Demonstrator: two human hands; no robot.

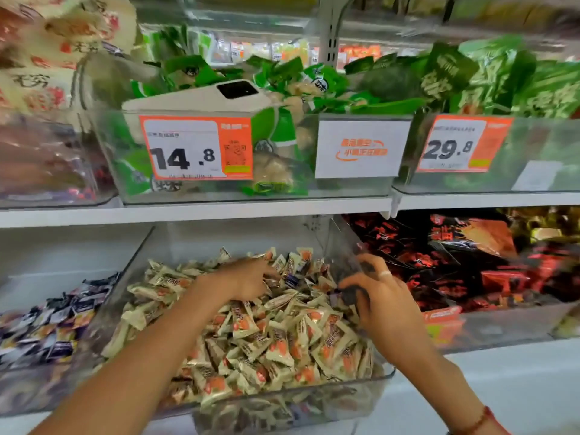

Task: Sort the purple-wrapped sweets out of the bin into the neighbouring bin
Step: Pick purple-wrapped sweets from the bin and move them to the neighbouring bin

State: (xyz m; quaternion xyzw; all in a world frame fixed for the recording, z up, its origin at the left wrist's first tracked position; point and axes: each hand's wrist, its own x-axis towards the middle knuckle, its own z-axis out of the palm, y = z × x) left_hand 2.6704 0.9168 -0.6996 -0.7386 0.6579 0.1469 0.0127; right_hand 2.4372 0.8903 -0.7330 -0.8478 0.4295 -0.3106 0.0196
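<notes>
Centre clear bin [387, 376] holds a heap of cream-wrapped sweets [276, 337]. Left hand [251, 279] reaches to the far side of the heap, fingers extended toward a purple-wrapped sweet [292, 280] lying among the cream ones. Right hand [378, 298] at the bin's right wall, fingers curled, pinching dark purple sweets [349, 296]. Neighbouring bin [18, 400] on the left holds purple wrappers.
</notes>
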